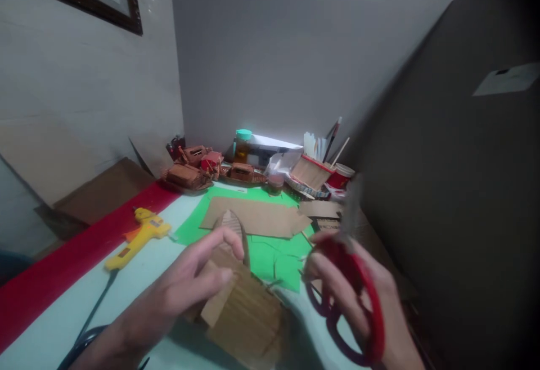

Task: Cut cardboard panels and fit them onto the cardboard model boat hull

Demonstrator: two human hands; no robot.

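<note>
A model boat of brown cardboard [248,314] is close in front of me, its ridged pointed end [232,222] facing away. Over its near left side is my left hand [198,274], thumb and forefinger apart, the thumb at a small cardboard flap [216,304]. Its other fingers are hidden, so contact with the boat is hard to judge. On the right, my right hand [354,280] grips red-handled scissors [373,314], fingers around the handles. The blades point up and away and look blurred.
A yellow glue gun [141,238] lies at left with its cable. Cardboard strip [253,216] rests on a green sheet [278,257]. Behind are several finished model boats [188,176], a jar with a teal lid [243,148] and a red cup [341,176]. A grey partition [274,61] stands behind.
</note>
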